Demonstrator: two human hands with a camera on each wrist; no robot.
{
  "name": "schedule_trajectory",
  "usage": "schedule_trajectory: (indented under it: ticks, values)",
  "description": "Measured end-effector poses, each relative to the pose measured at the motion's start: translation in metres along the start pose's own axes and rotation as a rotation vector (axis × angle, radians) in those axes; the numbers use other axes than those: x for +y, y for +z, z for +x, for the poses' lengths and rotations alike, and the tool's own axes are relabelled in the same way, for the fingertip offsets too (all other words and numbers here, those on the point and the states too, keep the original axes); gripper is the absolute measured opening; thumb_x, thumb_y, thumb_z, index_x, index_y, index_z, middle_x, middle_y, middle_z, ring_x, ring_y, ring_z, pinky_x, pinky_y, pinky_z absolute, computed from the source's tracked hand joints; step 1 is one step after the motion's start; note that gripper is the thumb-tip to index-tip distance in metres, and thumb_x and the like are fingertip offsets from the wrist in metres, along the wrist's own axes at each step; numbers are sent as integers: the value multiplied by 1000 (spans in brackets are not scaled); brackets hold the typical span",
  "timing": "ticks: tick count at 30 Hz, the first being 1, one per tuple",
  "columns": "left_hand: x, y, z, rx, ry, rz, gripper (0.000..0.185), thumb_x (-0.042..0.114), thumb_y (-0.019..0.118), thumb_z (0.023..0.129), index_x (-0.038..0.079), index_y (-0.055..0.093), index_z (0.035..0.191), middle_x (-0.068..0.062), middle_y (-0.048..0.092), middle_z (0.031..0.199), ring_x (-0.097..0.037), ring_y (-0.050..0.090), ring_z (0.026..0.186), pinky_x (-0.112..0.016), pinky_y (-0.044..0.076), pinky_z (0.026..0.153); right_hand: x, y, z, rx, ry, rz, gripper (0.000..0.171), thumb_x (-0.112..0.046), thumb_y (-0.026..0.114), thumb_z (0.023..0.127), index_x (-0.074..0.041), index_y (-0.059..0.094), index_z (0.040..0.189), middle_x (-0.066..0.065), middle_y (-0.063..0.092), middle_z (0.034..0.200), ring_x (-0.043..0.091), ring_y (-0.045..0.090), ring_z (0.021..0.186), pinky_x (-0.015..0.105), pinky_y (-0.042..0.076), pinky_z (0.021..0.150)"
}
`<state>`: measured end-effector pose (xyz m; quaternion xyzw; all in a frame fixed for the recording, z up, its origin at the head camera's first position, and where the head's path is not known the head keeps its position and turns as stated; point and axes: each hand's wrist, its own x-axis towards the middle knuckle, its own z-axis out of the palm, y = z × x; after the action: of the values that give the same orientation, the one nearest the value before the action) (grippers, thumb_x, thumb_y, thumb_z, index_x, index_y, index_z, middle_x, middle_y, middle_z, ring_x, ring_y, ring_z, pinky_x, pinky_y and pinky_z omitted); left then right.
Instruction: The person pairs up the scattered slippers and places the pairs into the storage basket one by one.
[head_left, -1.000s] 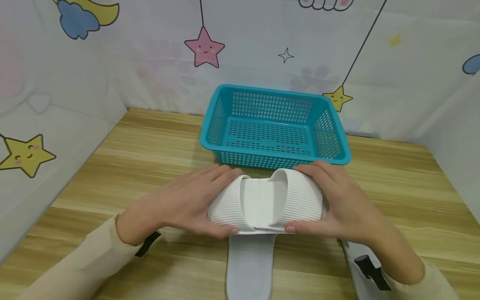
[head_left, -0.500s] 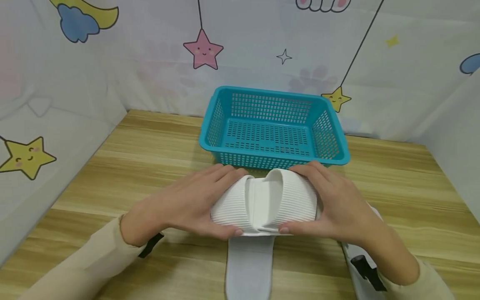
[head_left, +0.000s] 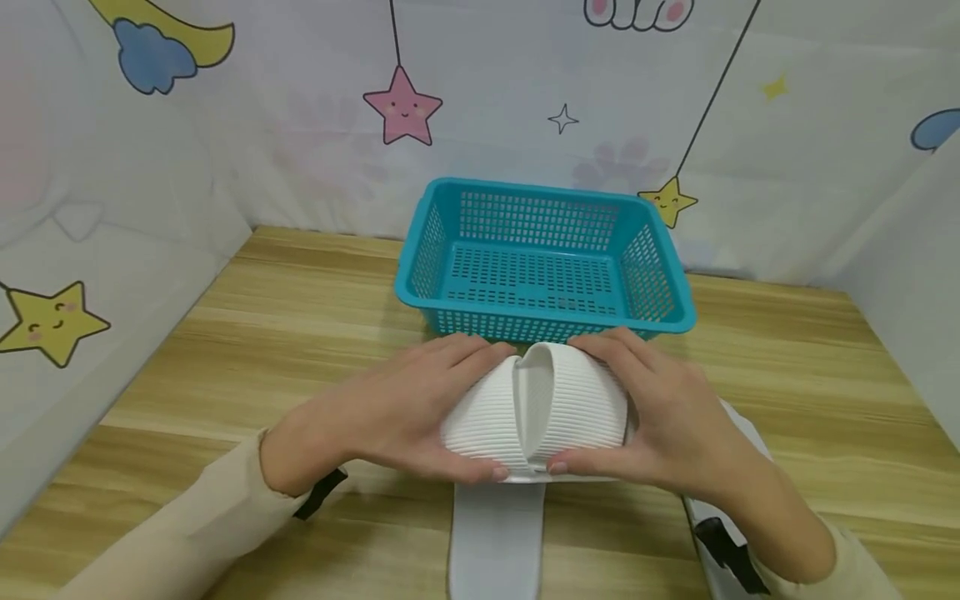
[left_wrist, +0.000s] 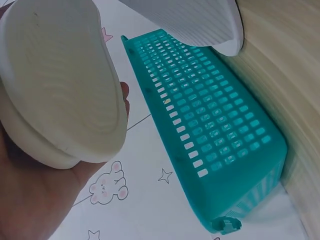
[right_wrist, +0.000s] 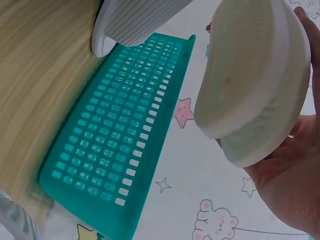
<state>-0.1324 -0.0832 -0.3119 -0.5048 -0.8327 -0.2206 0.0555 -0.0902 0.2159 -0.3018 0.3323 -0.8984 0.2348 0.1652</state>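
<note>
In the head view my left hand (head_left: 405, 408) and right hand (head_left: 675, 417) grip a pair of white slippers between them, thumbs along the near side and fingers over the far side. The left slipper (head_left: 483, 412) and the right slipper (head_left: 585, 400) have ribbed straps that face each other, with a narrow opening between. Both wrist views look at the undersides: two pale soles (left_wrist: 65, 80) overlap, slightly offset, and the right wrist view has the same stacked soles (right_wrist: 245, 75). Below the held pair, a grey slipper (head_left: 495, 533) lies on the table, partly covered by it.
A teal perforated basket (head_left: 543, 323) stands at the back of the wooden table (head_left: 300, 333), just beyond the hands. Another light slipper (head_left: 746, 429) lies under my right forearm. A white cloth (head_left: 487, 42) with printed stars hangs behind.
Both hands have moved closer together, and the gap between the two ribbed straps has narrowed. The basket sits slightly lower in view.
</note>
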Motion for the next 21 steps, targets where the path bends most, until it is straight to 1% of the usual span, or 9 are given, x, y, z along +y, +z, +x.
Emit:
schedule_trajectory:
  ticks: [2,4,8,11,14,15,18,21]
  values:
    - [0,0,1,-5,4,-14,93,61,81,82,6,51,151,-2,61,135,-14,57,117,-34,55,94,0,0,0,-10,14,3,96,-73,90,68,-20,59,141,-11,64,124,3,61,94,27,55,70]
    - [1,0,1,-1,10,-25,93,60,82,82,6,51,151,-3,61,136,-14,57,117,-34,55,94,-1,-1,-1,-37,43,11,96,-71,91,67,-21,58,143,-12,63,125,4,60,96,27,55,72]
    - [3,-1,1,11,7,-35,94,61,83,82,7,50,152,-2,60,138,-13,56,119,-33,55,94,-1,-5,-3,-142,87,7,108,-74,89,68,-24,48,154,-10,59,134,6,58,104,32,57,79]
    - [4,-1,1,11,2,-45,96,62,83,82,9,49,154,-1,59,141,-13,55,121,-33,55,95,-2,-9,-3,-186,78,11,110,-76,87,69,-26,45,157,-9,56,141,8,57,113,36,58,85]
    - [3,0,1,18,10,-56,98,62,84,82,8,47,156,-2,58,143,-14,55,123,-34,55,96,-3,-10,-1,-158,38,19,104,-72,90,69,-26,51,154,-8,53,144,9,53,122,36,56,89]
    - [2,1,0,22,9,-59,99,62,84,81,8,47,156,-2,58,143,-14,55,123,-34,55,96,-3,-10,-1,-145,23,20,101,-71,91,69,-25,53,152,-9,52,143,9,51,123,35,55,90]
    - [0,2,-2,34,7,-58,101,62,86,80,8,47,157,-3,58,144,-15,56,123,-35,54,97,-3,-10,1,-112,-8,-3,98,-69,92,68,-22,59,148,-9,53,138,8,51,119,32,54,85]
    - [-1,2,-4,39,2,-55,103,63,86,79,8,47,157,-3,58,146,-16,57,126,-36,54,99,-2,-8,2,-97,-25,-28,97,-69,92,69,-20,60,147,-10,55,133,6,52,113,30,53,81]
